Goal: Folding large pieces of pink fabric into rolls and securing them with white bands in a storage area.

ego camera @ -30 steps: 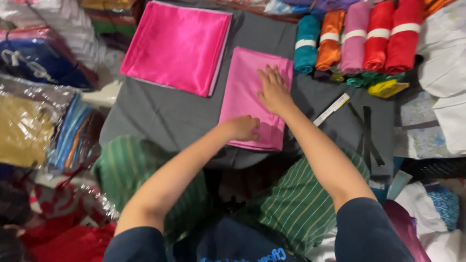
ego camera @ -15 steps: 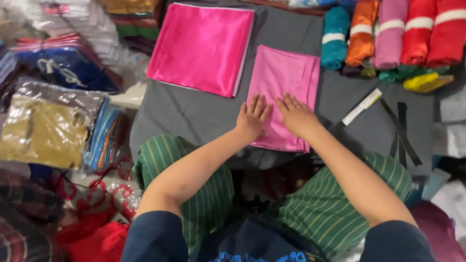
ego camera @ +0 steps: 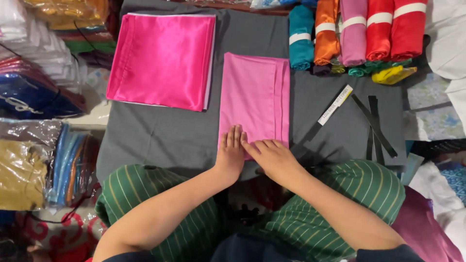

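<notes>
While both palms lie flat on the near edge of the pink cloth, the left hand and right hand sit side by side, fingers straight and pressing, gripping nothing. The cloth stretches lengthwise away from the fingertips across the grey mat, just beside a brighter pink satin piece

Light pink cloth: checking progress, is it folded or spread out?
Folded: the light pink cloth lies as a narrow rectangle with layered edges along its right side.
</notes>
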